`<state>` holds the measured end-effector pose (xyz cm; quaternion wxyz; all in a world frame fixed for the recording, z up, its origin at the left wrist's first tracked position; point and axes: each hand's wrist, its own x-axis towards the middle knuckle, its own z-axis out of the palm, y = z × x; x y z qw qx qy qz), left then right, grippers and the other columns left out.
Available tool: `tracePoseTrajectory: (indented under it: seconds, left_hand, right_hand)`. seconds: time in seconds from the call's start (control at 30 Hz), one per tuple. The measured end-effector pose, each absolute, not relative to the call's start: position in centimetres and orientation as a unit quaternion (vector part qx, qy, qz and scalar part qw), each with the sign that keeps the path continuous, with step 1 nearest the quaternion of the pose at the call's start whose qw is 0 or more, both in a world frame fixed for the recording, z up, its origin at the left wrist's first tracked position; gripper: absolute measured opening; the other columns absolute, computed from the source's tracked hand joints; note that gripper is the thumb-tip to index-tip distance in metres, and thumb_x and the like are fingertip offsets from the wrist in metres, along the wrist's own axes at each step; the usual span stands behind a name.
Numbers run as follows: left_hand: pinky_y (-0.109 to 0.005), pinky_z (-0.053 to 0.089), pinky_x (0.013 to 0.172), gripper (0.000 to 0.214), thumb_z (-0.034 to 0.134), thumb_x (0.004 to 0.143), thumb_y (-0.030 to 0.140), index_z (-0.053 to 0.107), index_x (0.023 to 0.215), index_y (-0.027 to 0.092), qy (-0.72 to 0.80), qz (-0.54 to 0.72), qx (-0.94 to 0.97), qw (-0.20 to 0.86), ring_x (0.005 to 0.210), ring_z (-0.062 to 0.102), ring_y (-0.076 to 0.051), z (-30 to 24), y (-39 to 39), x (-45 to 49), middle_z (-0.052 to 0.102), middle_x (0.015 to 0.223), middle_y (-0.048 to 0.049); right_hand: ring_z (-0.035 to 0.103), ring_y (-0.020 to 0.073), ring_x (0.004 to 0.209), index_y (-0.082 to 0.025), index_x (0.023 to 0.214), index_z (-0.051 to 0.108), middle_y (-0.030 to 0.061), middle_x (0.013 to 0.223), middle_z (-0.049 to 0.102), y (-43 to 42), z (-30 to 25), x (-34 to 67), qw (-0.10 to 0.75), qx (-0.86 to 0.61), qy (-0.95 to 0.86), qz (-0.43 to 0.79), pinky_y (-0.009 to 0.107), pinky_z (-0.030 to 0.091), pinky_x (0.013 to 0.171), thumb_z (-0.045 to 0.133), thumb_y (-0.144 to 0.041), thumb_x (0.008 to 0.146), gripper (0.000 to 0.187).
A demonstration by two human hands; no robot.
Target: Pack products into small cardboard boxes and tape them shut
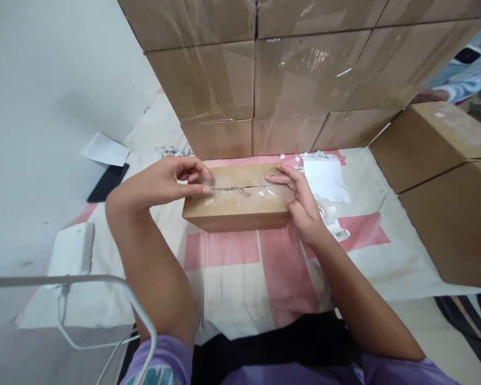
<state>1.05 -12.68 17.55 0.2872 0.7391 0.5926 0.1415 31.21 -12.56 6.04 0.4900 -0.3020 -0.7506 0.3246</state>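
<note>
A small brown cardboard box (240, 219) lies on the cloth in front of me. Clear packing tape (260, 193) runs along its top seam, with a ragged, torn-looking mark near the middle. At the left end of the seam, my left hand (172, 182) pinches the tape's end between thumb and fingers. My right hand (300, 200) grips the right end of the box, fingers on top and thumb at the near side. Just right of that hand are a white sheet of paper (324, 179) and a white object (339, 230), partly hidden by the wrist.
Stacked cardboard boxes (296, 75) form a wall behind. Larger boxes (457, 214) stand at the right, with another person's sleeve (473, 80) beyond. A black phone (108, 183), a paper (106, 148) and a white device (72, 248) with a cable (104, 278) lie left.
</note>
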Motion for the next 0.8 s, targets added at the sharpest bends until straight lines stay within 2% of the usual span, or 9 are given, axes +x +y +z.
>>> tracePoseTrajectory:
  seconds: [0.13,0.23,0.3,0.37,0.47,0.6,0.7,0.77,0.8]
  left_hand:
    - [-0.032,0.049,0.074,0.050,0.074,0.074,0.060,0.067,0.114,0.031,0.611,0.120,0.740,0.254,0.089,0.058,-0.023,16.7,-12.4,0.7,0.059,0.097,-0.0029]
    - [-0.037,0.051,0.087,0.078,0.075,0.072,0.063,0.053,0.141,0.035,0.636,0.130,0.723,0.238,0.110,0.059,-0.029,16.0,-12.5,-0.1,0.058,0.119,-0.0058]
    - [-0.041,0.050,0.095,0.088,0.076,0.071,0.064,0.045,0.150,0.039,0.652,0.132,0.712,0.225,0.121,0.055,-0.032,15.7,-12.5,-0.5,0.054,0.131,-0.0072]
    - [-0.042,0.048,0.099,0.079,0.072,0.073,0.066,0.052,0.145,0.039,0.657,0.124,0.708,0.228,0.126,0.053,-0.034,15.5,-12.4,-0.5,0.053,0.137,-0.0073]
    - [-0.038,0.049,0.093,0.057,0.065,0.079,0.067,0.064,0.125,0.032,0.646,0.130,0.699,0.276,0.116,0.059,-0.031,15.4,-12.0,0.3,0.062,0.127,-0.0058]
    - [-0.032,0.048,0.077,0.047,0.059,0.083,0.069,0.065,0.102,0.026,0.650,0.163,0.681,0.296,0.098,0.063,-0.026,15.3,-11.2,1.5,0.068,0.104,-0.0032]
    - [-0.031,0.046,0.076,0.043,0.058,0.085,0.066,0.065,0.099,0.026,0.649,0.171,0.683,0.288,0.098,0.062,-0.026,15.0,-10.7,1.7,0.068,0.101,-0.0025]
    - [-0.031,0.045,0.077,0.040,0.057,0.087,0.064,0.064,0.098,0.026,0.647,0.175,0.683,0.292,0.099,0.061,-0.026,14.8,-10.5,1.5,0.068,0.102,-0.0017]
    - [-0.031,0.044,0.078,0.039,0.056,0.088,0.063,0.064,0.098,0.026,0.644,0.178,0.681,0.300,0.100,0.061,-0.025,14.7,-10.5,1.4,0.068,0.103,-0.0016]
  right_hand:
    - [0.050,0.0276,0.141,-0.030,0.152,0.036,0.0047,0.140,0.062,-12.4,5.7,31.2,0.500,-0.292,-0.750,0.322,0.057,0.031,0.124,0.040,-0.020,0.093,0.060]
    - [0.051,0.0271,0.140,-0.029,0.152,0.037,0.0056,0.140,0.062,-12.5,5.8,31.2,0.504,-0.283,-0.750,0.322,0.057,0.032,0.124,0.040,-0.018,0.092,0.061]
    - [0.051,0.0270,0.140,-0.029,0.152,0.037,0.0059,0.140,0.062,-12.6,5.8,31.2,0.501,-0.286,-0.750,0.324,0.057,0.032,0.124,0.040,-0.018,0.092,0.061]
    - [0.050,0.0269,0.140,-0.028,0.152,0.037,0.0062,0.141,0.062,-12.6,5.9,31.3,0.501,-0.286,-0.749,0.325,0.057,0.032,0.124,0.039,-0.017,0.091,0.062]
    - [0.050,0.0265,0.141,-0.028,0.152,0.036,0.0065,0.142,0.060,-12.7,5.8,31.3,0.502,-0.281,-0.751,0.325,0.058,0.030,0.124,0.038,-0.014,0.090,0.064]
    - [0.049,0.0267,0.141,-0.029,0.152,0.037,0.0062,0.143,0.060,-12.8,5.8,31.0,0.499,-0.290,-0.752,0.320,0.059,0.030,0.123,0.038,-0.013,0.090,0.064]
    - [0.045,0.0269,0.146,-0.029,0.151,0.039,0.0058,0.143,0.061,-13.4,6.6,31.0,0.492,-0.302,-0.754,0.314,0.060,0.027,0.125,0.040,-0.013,0.090,0.063]
    - [0.044,0.0277,0.147,-0.029,0.145,0.049,0.0048,0.141,0.064,-13.7,7.8,31.7,0.470,-0.313,-0.764,0.312,0.059,0.030,0.124,0.045,-0.016,0.093,0.054]
    - [0.050,0.0281,0.143,-0.029,0.137,0.058,0.0042,0.136,0.067,-13.7,8.5,32.4,0.464,-0.322,-0.764,0.311,0.057,0.036,0.121,0.048,-0.017,0.094,0.046]
